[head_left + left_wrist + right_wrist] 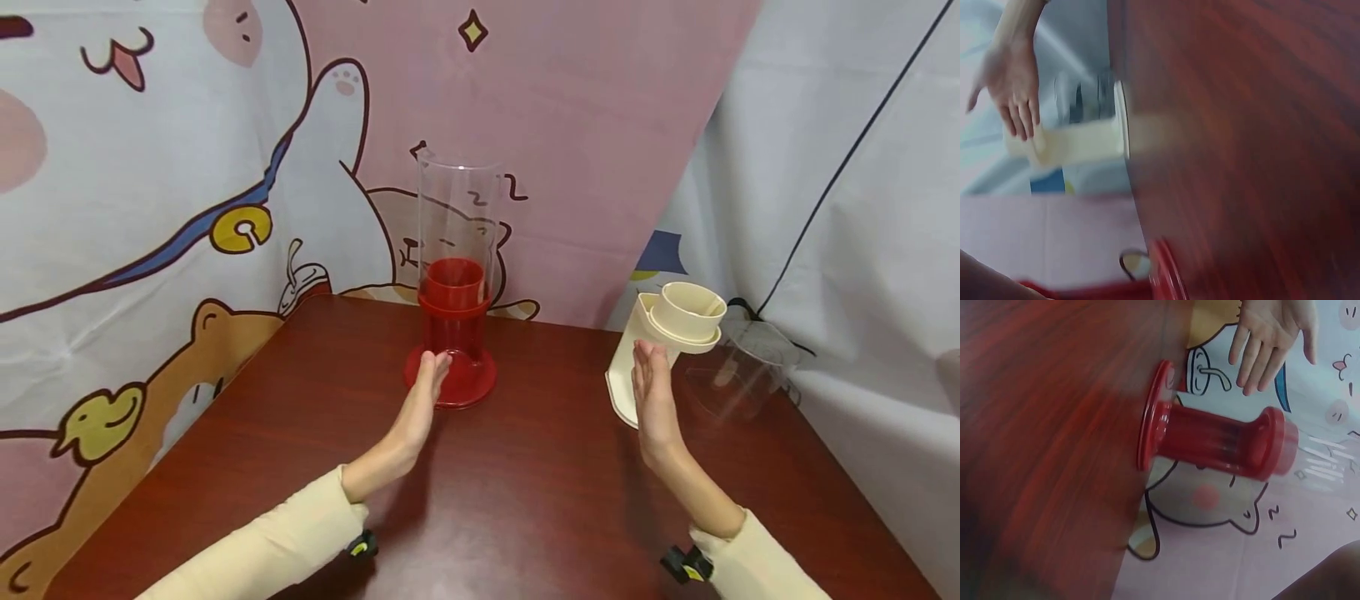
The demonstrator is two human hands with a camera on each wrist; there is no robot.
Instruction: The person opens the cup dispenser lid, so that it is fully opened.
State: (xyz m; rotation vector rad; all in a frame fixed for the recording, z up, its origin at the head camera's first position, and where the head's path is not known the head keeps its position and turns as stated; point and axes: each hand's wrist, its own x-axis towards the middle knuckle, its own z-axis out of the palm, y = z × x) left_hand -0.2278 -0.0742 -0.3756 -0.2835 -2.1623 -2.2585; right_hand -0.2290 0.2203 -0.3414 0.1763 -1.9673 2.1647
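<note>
One red stand (pixel 453 333) near the far edge of one table (pixel 517 500); one cream stand (pixel 667 330) to its right; both upright, long axes vertical, cups facing up; two clear tubes, the first tube (pixel 459 204) around the red stand's cup, the second tube (pixel 738 371) just beside the cream stand; two hands, well apart, palms facing; left hand (pixel 411 417) empty, fingers straight; right hand (pixel 657 408) likewise, contact with the cream stand indeterminable.
</note>
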